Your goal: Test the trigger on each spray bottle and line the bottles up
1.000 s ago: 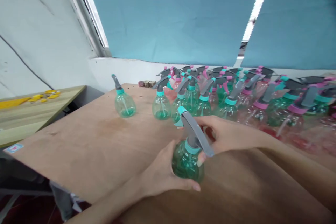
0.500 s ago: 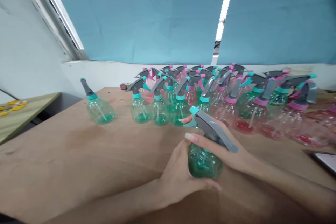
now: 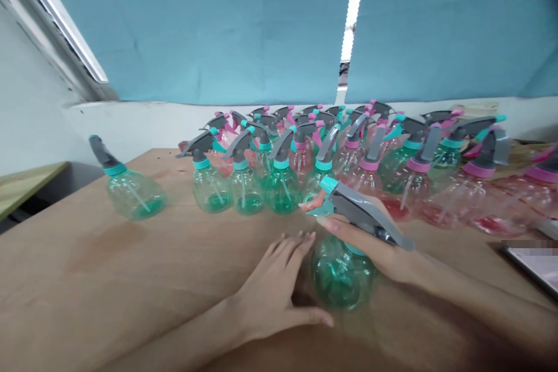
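Fingers of the right hand grip the green spray bottle around its neck, partly hiding the collar; the body is below them. Left hand fingers are spread just beside the body; contact cannot be confirmed. Beyond the fingers, crowded bottles stand on the counter, rear ones partly occluded. Rightward, a flat framed object is cut off.

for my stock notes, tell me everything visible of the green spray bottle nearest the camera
The green spray bottle has a clear, rounded, plastic-looking body, a turquoise collar, and a grey sprayer head with a turquoise nozzle. The right grip holds it around the neck; the open left grip is beside it. It looks roughly upright; table contact is unclear.
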Action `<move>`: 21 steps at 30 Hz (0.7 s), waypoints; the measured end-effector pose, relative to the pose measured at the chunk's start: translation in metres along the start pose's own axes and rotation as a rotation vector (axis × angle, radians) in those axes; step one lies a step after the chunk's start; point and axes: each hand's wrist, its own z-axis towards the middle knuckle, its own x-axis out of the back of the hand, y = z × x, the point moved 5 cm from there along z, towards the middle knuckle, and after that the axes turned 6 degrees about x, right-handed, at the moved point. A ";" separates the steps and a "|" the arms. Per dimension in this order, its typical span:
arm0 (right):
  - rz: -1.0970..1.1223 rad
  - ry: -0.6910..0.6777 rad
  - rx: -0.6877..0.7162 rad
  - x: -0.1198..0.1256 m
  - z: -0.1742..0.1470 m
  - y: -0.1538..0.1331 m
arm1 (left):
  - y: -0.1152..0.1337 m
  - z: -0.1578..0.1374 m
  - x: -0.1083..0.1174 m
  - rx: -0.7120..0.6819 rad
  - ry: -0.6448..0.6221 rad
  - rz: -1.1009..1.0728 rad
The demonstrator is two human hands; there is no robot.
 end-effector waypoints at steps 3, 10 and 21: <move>0.015 0.019 -0.032 0.005 0.000 0.005 | -0.008 -0.001 0.001 0.016 -0.012 0.076; -0.048 0.004 -0.010 0.009 0.002 -0.007 | -0.011 -0.002 -0.002 0.024 -0.025 0.132; -0.072 0.025 0.008 0.009 0.000 0.000 | -0.012 -0.002 -0.002 0.014 0.005 0.155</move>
